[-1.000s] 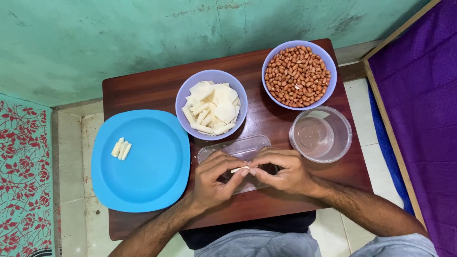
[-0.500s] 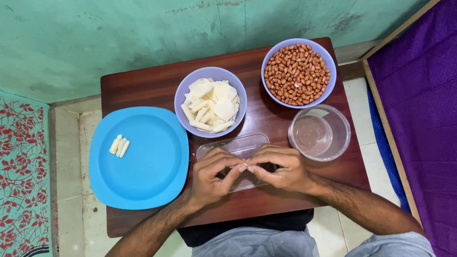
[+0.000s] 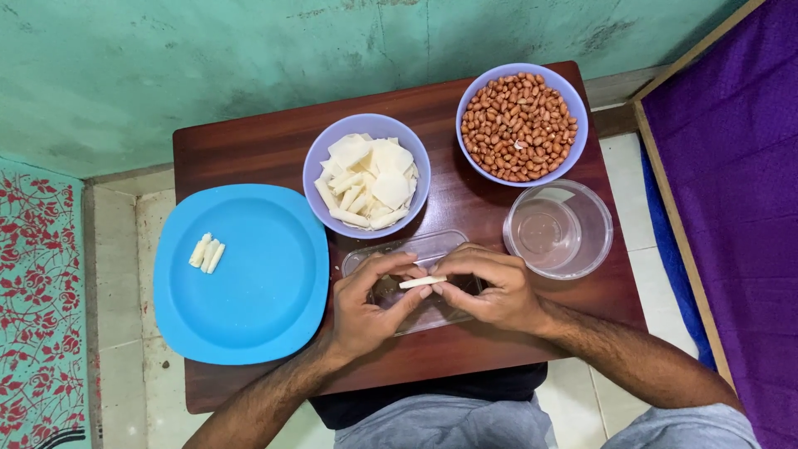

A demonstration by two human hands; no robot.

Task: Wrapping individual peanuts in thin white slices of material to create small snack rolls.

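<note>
White strip (image 3: 422, 282), pale and narrow, is held level between both hands over the near middle of the bench (image 3: 249, 154). Left hand (image 3: 372, 303) is curled, thumb and forefinger pinched on the strip's left end. Right hand (image 3: 486, 287) is likewise closed, fingertips pinched on the right end. Only the short middle length of the strip shows; both ends are covered by fingers, so its full extent cannot be judged. What the strip is made of cannot be told.

Directly beneath the hands lies a clear oblong tray (image 3: 416, 249). Most of it is covered by the hands; only its far edge and a near corner show, and its contents, if any, cannot be made out.

Beyond the tray stands a lilac bowl (image 3: 320, 162) filled with white slices and strips. To its right, at the far corner, a second lilac bowl (image 3: 573, 145) holds reddish-brown peanuts. A clear round container (image 3: 594, 241) stands just right of the right hand; whether it holds liquid is hard to tell.

A blue plate (image 3: 266, 291) overhangs the bench's left edge and carries three small white sticks (image 3: 207, 252), touching side by side.

Forearms run out of frame at the lower edge. A purple cloth (image 3: 740, 166) at the right is cut off by the frame.
</note>
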